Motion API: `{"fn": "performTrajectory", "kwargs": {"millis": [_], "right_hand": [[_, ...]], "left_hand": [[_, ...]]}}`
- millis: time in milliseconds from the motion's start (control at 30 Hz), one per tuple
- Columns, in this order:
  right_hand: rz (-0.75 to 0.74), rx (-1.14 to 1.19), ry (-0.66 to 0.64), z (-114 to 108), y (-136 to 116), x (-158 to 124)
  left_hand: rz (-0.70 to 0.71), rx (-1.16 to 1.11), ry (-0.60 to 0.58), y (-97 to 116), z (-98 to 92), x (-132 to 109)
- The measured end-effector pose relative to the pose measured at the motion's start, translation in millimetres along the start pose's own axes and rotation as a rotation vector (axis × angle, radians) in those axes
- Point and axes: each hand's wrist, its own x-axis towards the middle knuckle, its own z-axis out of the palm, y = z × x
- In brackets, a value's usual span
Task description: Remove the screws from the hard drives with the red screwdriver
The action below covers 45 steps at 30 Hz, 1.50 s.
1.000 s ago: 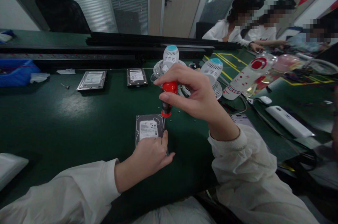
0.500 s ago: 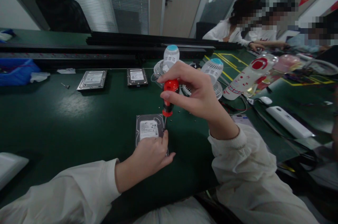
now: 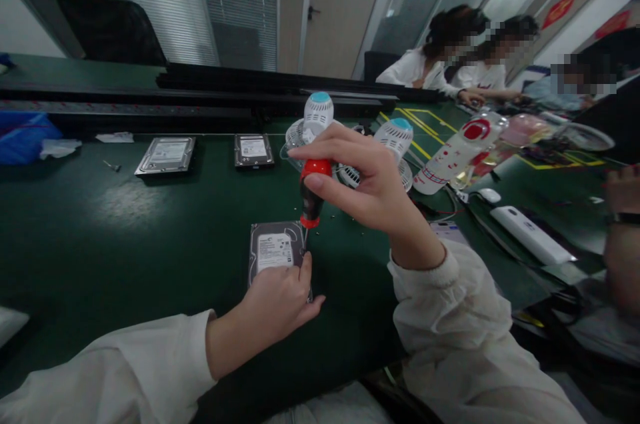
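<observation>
A hard drive [image 3: 274, 249] lies flat on the green table [image 3: 125, 231] in front of me. My left hand [image 3: 277, 301] rests on its near edge with fingers curled, pressing it down. My right hand [image 3: 363, 174] grips the top of a red and black screwdriver [image 3: 311, 194] between thumb and fingers. The screwdriver stands upright with its tip at the drive's right edge, close to my left index finger.
Two more hard drives [image 3: 165, 155] [image 3: 253, 149] lie further back. Two small white fans [image 3: 395, 144] stand behind my right hand, beside a tilted bottle [image 3: 455, 154], a white mouse [image 3: 489, 195] and a white device [image 3: 530, 235]. Several people sit at the far right.
The view shifted slightly up and left. My right hand and the screwdriver stay over the drive's right edge; the left hand keeps holding the drive.
</observation>
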Motion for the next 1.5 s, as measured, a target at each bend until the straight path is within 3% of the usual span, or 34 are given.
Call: {"fn": "performTrajectory", "kwargs": {"millis": [133,267,400,600,800,1267,1500], "right_hand": [[-0.057,0.06,-0.075,-2.8,-0.9,-1.3],[0.014,0.038,-0.042,0.2,-2.9,-1.4],[-0.011,-0.031,-0.007,2.5,-3.3,-0.1],[-0.066,0.018,-0.093,-3.1,-2.9,-1.4],[-0.019,-0.053,-0.027,-0.9,-1.7,-1.4],[-0.034,-0.06,-0.018,0.4,-1.6,-0.4],[-0.022,-0.013,-0.105,-3.7,-1.2,-3.1]], "left_hand": [[-0.008,0.002,-0.026,0.5,0.3,-0.3],[-0.005,-0.001,-0.026,0.9,-0.5,0.0],[0.001,-0.003,-0.004,1.0,-0.1,-0.5],[0.007,0.007,-0.023,0.7,-1.0,-1.2],[-0.033,-0.017,-0.05,0.6,-2.7,0.5],[-0.023,0.001,-0.03,1.5,-1.3,-0.4],[-0.033,-0.031,-0.065,1.7,-3.4,0.8]]}}
